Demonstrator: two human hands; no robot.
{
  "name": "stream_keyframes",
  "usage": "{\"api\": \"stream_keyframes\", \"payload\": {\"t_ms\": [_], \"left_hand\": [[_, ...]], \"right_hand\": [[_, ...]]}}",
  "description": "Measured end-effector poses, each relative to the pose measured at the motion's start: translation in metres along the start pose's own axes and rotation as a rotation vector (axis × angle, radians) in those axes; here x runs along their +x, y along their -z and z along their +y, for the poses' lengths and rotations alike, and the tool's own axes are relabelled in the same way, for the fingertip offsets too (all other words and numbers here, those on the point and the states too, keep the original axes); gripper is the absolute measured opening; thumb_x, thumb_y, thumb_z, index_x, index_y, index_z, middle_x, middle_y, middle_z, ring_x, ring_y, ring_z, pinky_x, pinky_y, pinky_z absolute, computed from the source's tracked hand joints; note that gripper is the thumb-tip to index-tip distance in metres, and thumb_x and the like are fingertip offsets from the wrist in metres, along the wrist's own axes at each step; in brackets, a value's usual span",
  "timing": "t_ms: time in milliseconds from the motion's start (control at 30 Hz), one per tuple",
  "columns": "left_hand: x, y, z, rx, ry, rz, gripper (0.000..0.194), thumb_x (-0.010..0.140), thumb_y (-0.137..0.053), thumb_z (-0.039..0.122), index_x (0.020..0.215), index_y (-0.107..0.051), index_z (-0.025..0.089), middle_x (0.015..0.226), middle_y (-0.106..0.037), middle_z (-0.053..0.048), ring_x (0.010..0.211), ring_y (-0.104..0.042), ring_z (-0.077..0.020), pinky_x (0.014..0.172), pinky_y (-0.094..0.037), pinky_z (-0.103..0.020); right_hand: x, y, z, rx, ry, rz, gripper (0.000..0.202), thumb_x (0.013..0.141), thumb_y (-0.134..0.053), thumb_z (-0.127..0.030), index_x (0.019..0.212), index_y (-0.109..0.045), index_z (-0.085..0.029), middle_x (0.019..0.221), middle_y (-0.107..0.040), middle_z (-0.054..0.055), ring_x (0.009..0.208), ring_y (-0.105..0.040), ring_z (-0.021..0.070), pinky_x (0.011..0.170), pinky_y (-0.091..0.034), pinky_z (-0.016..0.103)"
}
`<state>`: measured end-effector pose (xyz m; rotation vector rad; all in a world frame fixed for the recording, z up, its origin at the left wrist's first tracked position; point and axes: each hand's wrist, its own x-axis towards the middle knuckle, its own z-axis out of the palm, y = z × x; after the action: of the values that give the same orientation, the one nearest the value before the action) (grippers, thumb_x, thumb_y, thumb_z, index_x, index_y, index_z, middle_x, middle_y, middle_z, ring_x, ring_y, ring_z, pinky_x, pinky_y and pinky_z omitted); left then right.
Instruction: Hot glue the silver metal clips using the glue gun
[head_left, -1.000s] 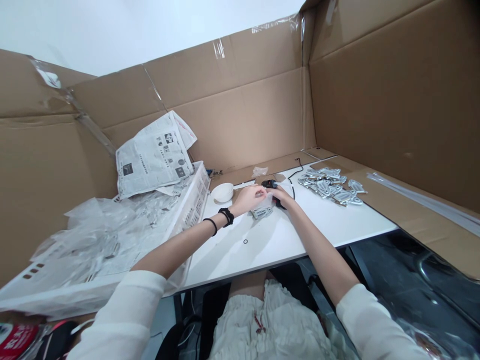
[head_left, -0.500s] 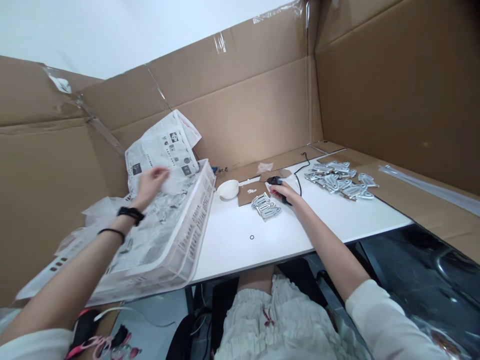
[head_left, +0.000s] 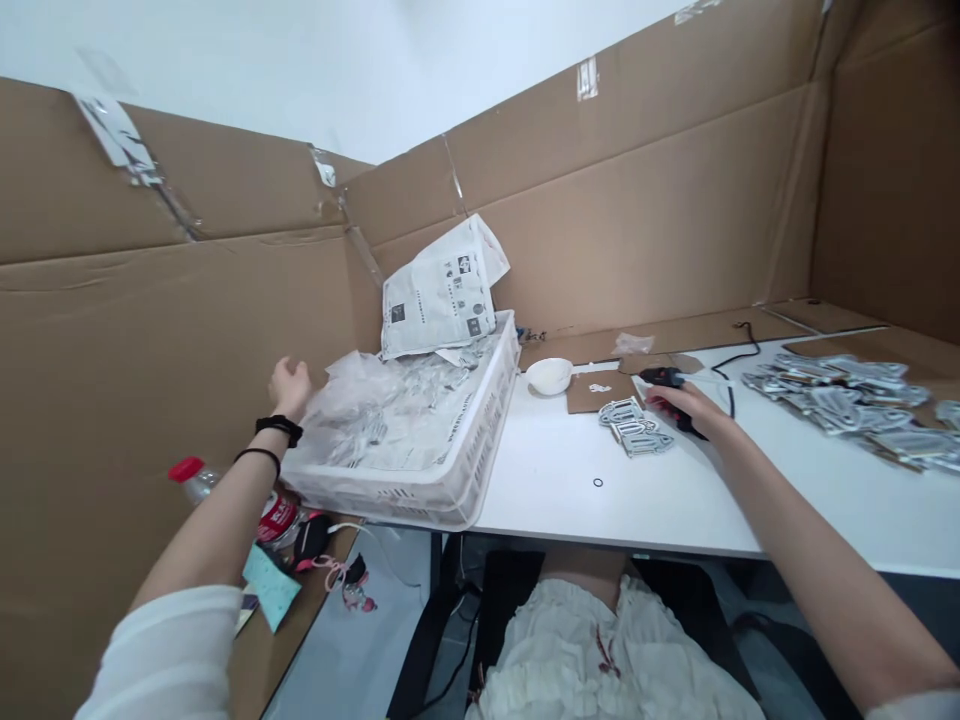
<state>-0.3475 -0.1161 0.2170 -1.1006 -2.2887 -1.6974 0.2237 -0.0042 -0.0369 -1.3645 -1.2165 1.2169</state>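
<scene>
My left hand is raised beside the left rim of a white plastic crate. Its fingers are loosely curled and apart, with nothing visible in them. Clear plastic bags lie in the crate near this hand, along with small clear packets and printed paper. Over the white table, my right hand is closed round a black glue gun, partly hidden by the fingers. Just left of it lie a few silver-grey, fin-shaped pieces. A cardboard square with white blobs sits behind them.
A larger heap of silver-grey pieces covers the table's right side. A white bowl and a small black ring lie nearer the crate. Tall cardboard walls surround the table. A red-capped bottle stands low at left.
My left hand has moved from above the crate to its left side, and the whitish plastic is out of it. The view has turned left. My right hand still holds the glue gun.
</scene>
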Motion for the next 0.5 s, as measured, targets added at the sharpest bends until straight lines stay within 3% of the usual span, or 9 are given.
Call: {"api": "stream_keyframes", "payload": {"t_ms": [67,167,233,300,367,500], "left_hand": [[-0.025,0.003,0.022,-0.123,0.033,-0.069,0.023,0.091,-0.037,0.027,0.104,-0.051,0.014,0.104,-0.061,-0.008,0.111,-0.054,-0.0191,0.092,-0.045,-0.034],[-0.099,0.013,0.057,-0.679,0.153,-0.684,0.051,0.093,-0.025,0.046,0.117,-0.055,0.012,0.116,-0.060,-0.016,0.115,-0.055,-0.0268,0.090,-0.049,-0.044],[-0.159,0.021,0.075,-0.789,0.224,-0.902,0.053,0.092,-0.029,0.047,0.123,-0.055,0.013,0.124,-0.058,-0.015,0.121,-0.051,-0.0295,0.094,-0.048,-0.047],[-0.211,0.024,0.085,-0.796,0.276,-1.053,0.053,0.092,-0.029,0.047,0.125,-0.055,0.015,0.131,-0.054,-0.012,0.126,-0.048,-0.0298,0.100,-0.046,-0.046],[-0.249,0.022,0.089,-0.803,0.281,-1.145,0.052,0.091,-0.031,0.047,0.126,-0.056,0.018,0.134,-0.053,-0.009,0.128,-0.046,-0.0295,0.104,-0.043,-0.046],[-0.285,0.001,0.090,-0.817,0.281,-1.281,0.051,0.090,-0.031,0.047,0.127,-0.056,0.022,0.138,-0.050,-0.006,0.133,-0.041,-0.0277,0.109,-0.038,-0.046]], "right_hand": [[-0.002,0.000,-0.002,-0.016,-0.031,0.004,0.018,0.068,-0.063,-0.029,0.061,-0.055,-0.014,0.058,-0.052,0.005,0.046,-0.041,0.0086,0.042,-0.031,0.023],[-0.006,0.001,-0.005,-0.015,-0.058,0.003,0.018,0.068,-0.064,-0.030,0.061,-0.056,-0.015,0.060,-0.054,0.006,0.047,-0.042,0.0092,0.041,-0.030,0.024],[-0.007,0.001,-0.006,-0.001,-0.052,-0.005,0.019,0.069,-0.064,-0.030,0.062,-0.056,-0.015,0.060,-0.053,0.006,0.047,-0.041,0.0087,0.041,-0.029,0.023],[-0.006,0.001,-0.005,0.003,-0.044,-0.006,0.019,0.070,-0.063,-0.030,0.062,-0.056,-0.014,0.061,-0.054,0.006,0.047,-0.041,0.0083,0.041,-0.030,0.022],[-0.003,0.002,-0.002,-0.004,-0.030,-0.010,0.020,0.070,-0.063,-0.031,0.063,-0.056,-0.014,0.062,-0.055,0.006,0.048,-0.041,0.0083,0.041,-0.029,0.022],[0.000,0.001,0.001,0.020,0.027,-0.032,0.018,0.069,-0.061,-0.030,0.063,-0.054,-0.014,0.059,-0.052,0.004,0.048,-0.042,0.0086,0.042,-0.029,0.022]]}}
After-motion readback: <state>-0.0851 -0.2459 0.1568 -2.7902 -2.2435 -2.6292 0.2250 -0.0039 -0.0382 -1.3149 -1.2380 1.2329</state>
